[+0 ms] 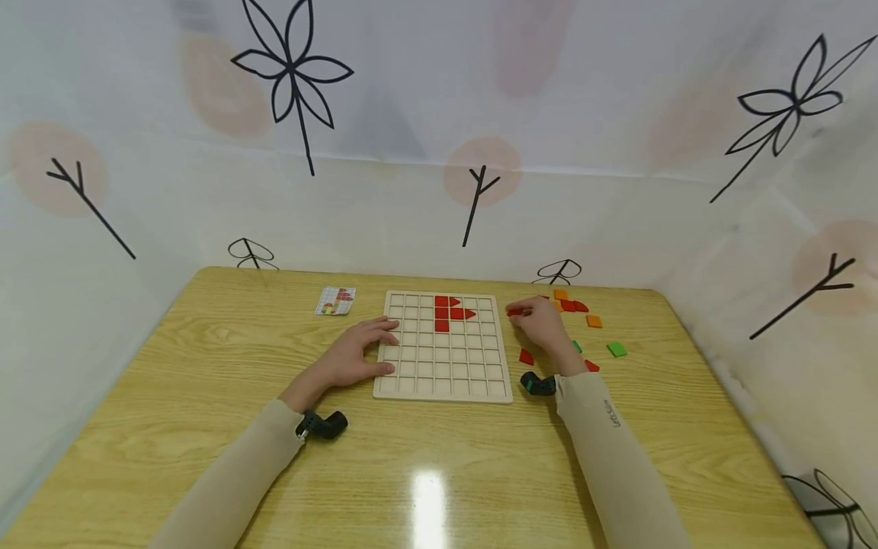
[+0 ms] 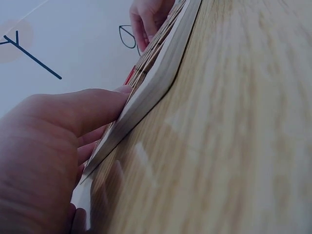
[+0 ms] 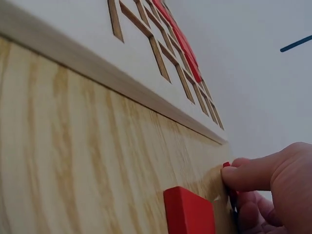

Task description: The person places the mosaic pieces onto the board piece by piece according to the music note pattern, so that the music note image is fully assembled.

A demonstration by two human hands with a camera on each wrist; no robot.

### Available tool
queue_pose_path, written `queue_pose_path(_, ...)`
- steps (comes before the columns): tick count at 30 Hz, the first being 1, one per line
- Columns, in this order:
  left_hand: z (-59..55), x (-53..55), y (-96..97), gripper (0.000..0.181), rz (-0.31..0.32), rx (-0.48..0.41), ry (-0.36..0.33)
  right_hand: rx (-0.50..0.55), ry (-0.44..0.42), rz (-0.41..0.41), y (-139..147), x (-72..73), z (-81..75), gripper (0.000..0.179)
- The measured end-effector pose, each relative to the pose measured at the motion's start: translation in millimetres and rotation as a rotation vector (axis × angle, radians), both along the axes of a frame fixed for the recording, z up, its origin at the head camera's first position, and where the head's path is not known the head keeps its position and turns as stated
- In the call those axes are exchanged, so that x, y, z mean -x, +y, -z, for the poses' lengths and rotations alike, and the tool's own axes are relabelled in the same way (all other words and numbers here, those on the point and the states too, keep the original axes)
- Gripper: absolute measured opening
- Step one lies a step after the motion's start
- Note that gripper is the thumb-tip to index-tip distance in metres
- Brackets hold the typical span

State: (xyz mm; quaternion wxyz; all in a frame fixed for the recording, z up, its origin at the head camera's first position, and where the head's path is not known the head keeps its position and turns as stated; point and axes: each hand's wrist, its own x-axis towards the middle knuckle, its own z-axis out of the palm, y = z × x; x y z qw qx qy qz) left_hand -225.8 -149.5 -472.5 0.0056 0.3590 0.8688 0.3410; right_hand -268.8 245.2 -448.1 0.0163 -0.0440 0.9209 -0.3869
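Note:
A pale wooden grid board (image 1: 411, 387) lies flat on the table, with several red pieces (image 1: 442, 313) set in its upper middle squares. My left hand (image 1: 353, 354) rests along the board's left edge, fingers spread and thumb apart; the left wrist view has the thumb on the rim. Just right of the board, my right hand (image 1: 540, 324) pinches a small red piece (image 3: 226, 165) between thumb and fingers, which cover most of it. Nearer the front, another red piece (image 1: 526, 357) lies on the table, seen large as a red block (image 3: 187, 212) in the right wrist view.
Around the right hand lie loose orange pieces (image 1: 594, 322), red pieces (image 1: 580, 306) and a green square (image 1: 616, 349). A small printed pattern card (image 1: 336, 300) lies left of the board. Behind the wooden table (image 1: 357, 473) hangs a patterned cloth (image 1: 411, 198).

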Motion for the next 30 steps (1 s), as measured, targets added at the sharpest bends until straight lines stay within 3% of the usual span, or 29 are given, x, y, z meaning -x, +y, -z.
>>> queue_pose_path(12,-1.5,0.7,0.5,0.039,0.002,0.011,0.010,0.007,0.057,-0.019,-7.9,-9.4,-9.7,0.031)
queue_pose_path(17,-2.0,-1.2,0.1,0.039,0.004,0.005,0.000,0.041,0.039,-0.039,-17.5,-11.2,-13.5,0.030)
queue_pose_path(30,-0.8,-0.9,-0.4,0.039,-0.003,-0.006,-0.008,0.025,0.119,-0.142,-50.9,-13.9,-7.6,0.020)
